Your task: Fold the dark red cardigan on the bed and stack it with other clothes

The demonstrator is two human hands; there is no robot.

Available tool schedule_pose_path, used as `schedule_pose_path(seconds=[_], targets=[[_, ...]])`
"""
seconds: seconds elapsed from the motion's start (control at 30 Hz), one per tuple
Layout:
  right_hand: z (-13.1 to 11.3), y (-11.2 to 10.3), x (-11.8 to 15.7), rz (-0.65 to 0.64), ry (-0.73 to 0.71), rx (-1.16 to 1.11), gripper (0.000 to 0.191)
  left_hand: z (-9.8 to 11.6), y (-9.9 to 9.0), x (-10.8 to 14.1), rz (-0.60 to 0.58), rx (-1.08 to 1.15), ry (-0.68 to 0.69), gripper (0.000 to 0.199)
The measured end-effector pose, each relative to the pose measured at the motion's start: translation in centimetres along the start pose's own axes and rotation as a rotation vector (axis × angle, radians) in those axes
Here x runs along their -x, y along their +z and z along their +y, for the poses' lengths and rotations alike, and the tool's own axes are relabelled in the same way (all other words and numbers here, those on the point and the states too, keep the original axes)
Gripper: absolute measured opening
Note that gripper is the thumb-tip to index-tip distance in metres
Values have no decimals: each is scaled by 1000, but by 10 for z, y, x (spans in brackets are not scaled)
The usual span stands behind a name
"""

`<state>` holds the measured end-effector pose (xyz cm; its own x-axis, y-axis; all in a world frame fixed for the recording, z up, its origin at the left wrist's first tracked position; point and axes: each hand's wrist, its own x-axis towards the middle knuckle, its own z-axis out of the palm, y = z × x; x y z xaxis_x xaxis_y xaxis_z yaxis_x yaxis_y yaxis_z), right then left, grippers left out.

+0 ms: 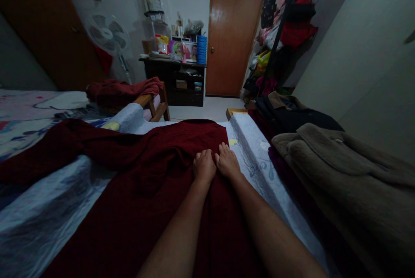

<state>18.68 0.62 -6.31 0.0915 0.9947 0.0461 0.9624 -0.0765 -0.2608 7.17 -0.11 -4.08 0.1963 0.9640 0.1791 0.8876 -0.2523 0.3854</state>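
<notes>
Where a dark-red, long-sleeved cloth garment (119, 209) is lying near a pale-blue-sheeted bed's (254, 170) far edge, left hand (205, 165) and right hand (228, 162), curled, grip indeterminable, are apparently straightening it, smoothing probably being required next.

Dim room. Left hand (205, 164) and right hand (228, 160) close together on dark red garment (145, 196), spread over pale blue sheet (251, 163). Fingers curled; firmness of grip unclear. Sleeve (48, 148) stretched leftward. Grey-brown coat (343, 161) at right. Beyond: wooden door (233, 31), white fan (105, 33), dark cabinet (158, 81).
</notes>
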Motion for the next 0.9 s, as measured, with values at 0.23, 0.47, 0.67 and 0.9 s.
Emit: schedule_pose_path(seconds=[0.23,0.47,0.67,0.9], targets=[[5,-1,-23,8,92,-5,68,-1,2,-2,-37,-34,-9,28],[18,-6,-45,-55,147,3,68,0,4,1,5,-67,19,32],[17,-23,-67,-66,191,-8,59,0,8,1,106,-49,83,34],[6,-2,-79,24,23,-7,57,-2,13,2,64,-67,74,36]])
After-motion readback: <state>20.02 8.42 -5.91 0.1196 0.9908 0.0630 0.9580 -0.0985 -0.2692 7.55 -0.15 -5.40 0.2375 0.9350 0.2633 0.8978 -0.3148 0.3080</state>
